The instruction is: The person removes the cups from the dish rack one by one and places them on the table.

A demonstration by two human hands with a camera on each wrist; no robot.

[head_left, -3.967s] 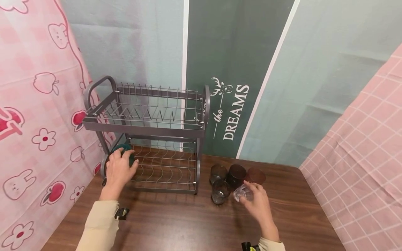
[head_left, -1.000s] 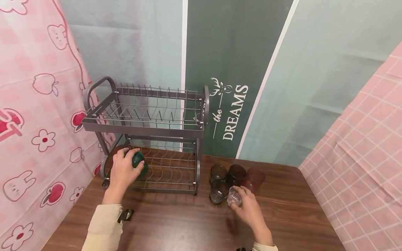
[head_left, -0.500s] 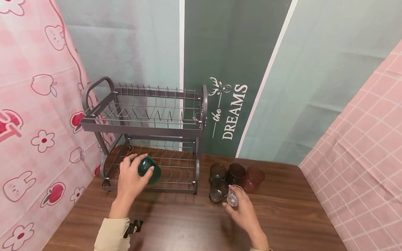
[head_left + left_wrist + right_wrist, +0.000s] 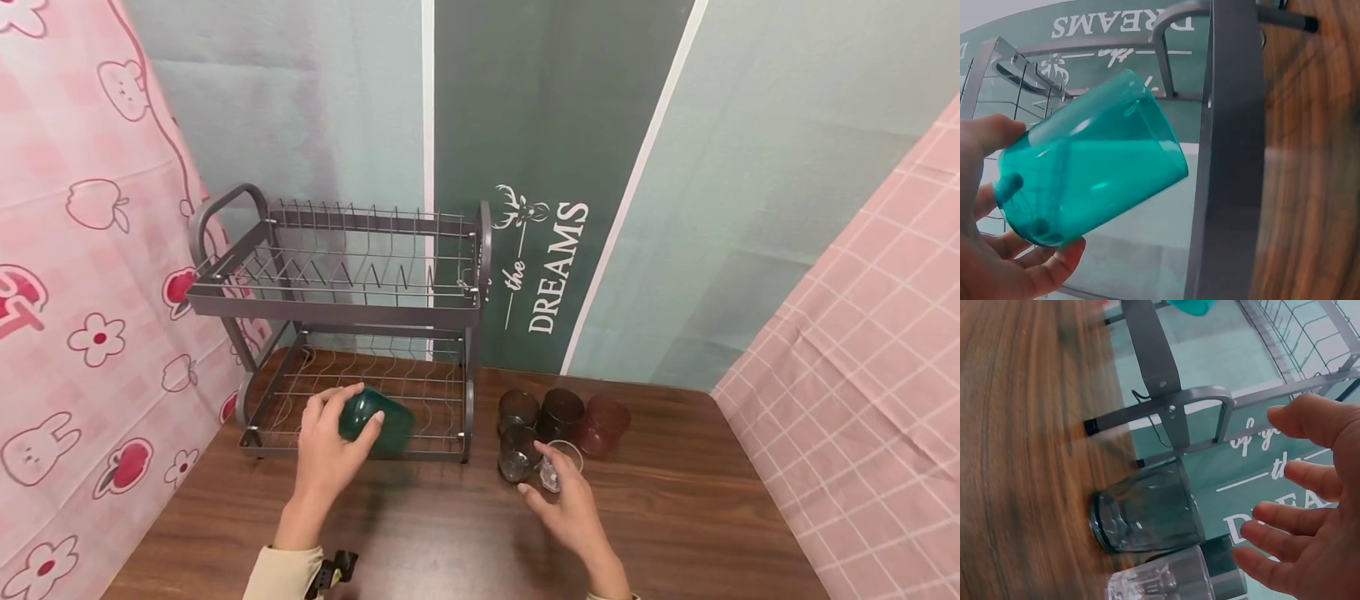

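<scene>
The left hand (image 4: 327, 457) gripped the translucent teal plastic cup (image 4: 373, 419), tilted, at the grey wire dish rack's (image 4: 330, 300) lower tier; the placing step appeared under way. The right hand (image 4: 567, 502), fingers spread and holding nothing, hovered beside the clear glass tumbler (image 4: 557, 464); closing on it seemed next.

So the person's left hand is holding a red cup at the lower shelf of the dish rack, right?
Not quite: the cup in the left hand is teal green, not red. The left wrist view shows its colour plainly. It is indeed held at the lower shelf of the dish rack.

Wooden table (image 4: 675, 517): dish rack (image 4: 360, 325), cups (image 4: 558, 425).
</scene>
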